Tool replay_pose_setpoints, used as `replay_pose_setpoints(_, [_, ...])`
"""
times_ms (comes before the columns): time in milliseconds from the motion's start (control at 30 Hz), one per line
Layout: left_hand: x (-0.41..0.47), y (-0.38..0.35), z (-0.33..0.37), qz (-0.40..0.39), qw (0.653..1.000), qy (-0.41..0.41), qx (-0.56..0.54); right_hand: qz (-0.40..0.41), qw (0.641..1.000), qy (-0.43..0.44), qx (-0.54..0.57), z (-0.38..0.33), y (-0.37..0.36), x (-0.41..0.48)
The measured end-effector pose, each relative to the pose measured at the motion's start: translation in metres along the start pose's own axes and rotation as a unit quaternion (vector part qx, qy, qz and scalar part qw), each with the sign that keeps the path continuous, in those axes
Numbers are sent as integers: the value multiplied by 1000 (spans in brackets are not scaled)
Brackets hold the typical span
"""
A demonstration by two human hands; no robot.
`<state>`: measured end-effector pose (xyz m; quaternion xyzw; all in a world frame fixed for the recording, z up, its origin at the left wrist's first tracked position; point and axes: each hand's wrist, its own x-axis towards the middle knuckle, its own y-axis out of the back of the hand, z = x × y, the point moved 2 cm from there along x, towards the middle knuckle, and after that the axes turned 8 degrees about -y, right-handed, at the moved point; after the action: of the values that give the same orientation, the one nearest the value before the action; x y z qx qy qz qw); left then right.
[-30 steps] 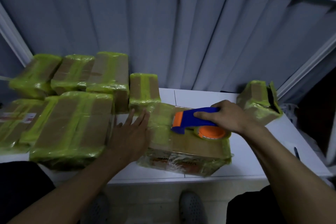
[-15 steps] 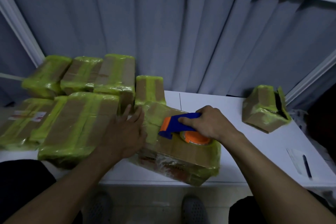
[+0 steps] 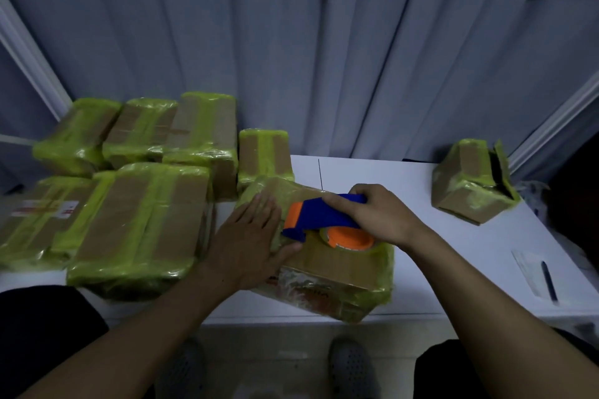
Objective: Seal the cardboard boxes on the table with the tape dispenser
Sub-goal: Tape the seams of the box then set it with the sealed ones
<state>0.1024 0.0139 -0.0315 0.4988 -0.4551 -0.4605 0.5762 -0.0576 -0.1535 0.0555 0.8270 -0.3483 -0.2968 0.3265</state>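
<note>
**Dispenser down on the box at the near edge**

A pleated grey curtain [image 3: 291, 42] fills the back of the view. Below it runs the white bench [image 3: 405, 178]. Its left half carries a tight cluster of cardboard boxes [image 3: 139, 223] banded in yellow-green tape, packed side by side in two rows.

The box being worked [image 3: 340, 266] sits at the bench's near edge, just right of that cluster, turned at a slight angle, with green tape along its edges and clear wrap over its front face. A smaller box [image 3: 470, 185] stands well apart on the right, one flap up.

The left hand [image 3: 249, 243] lies flat on the left end of the worked box – fingers straight and slightly spread, pressing down. The right hand [image 3: 379, 214] has its fingers wrapped around the blue handle of the tape dispenser [image 3: 317, 214], which rests on top of that box, orange roll [image 3: 353, 238] toward the wrist and nose beside the left thumb.

Near the right edge lies a paper slip [image 3: 531, 272] with a dark pen [image 3: 548, 280] on it.
</note>
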Motion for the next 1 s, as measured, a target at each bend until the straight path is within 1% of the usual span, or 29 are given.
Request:
replay_pose_setpoints(133, [3,-2,3,13,1000,10,-4,-73,990,-12,121,18,2,-9])
replay_pose_setpoints(167, [3,-2,4,17,1000,11,-3,-73,985,-16,155,21,0,-11])
replay_pose_setpoints(233, [2,-3,5,31,999,11,3,-46,976,-15,213,24,-4,-16])
replay_pose_setpoints(300, [1,-3,7,44,999,12,2,-18,971,-13,237,24,-6,-18])
replay_pose_setpoints(467, [2,-6,7,38,999,17,8,6,972,-9,237,26,-4,-17])
replay_pose_setpoints(533, [2,-6,7,37,999,16,11,-1,969,-9,247,28,-1,-17])
replay_pose_setpoints(667, [2,-6,6,40,999,12,19,-10,974,-9,228,31,-2,-20])
replay_pose_setpoints(800, [2,-5,5,34,999,9,30,31,974,-16,223,42,22,-21])
replay_pose_setpoints(900, [2,-4,5,41,998,11,36,12,979,-16,201,49,28,-25])
replay_pose_setpoints(1000, [2,-6,6,38,998,6,44,18,990,-12,142,46,19,-25])
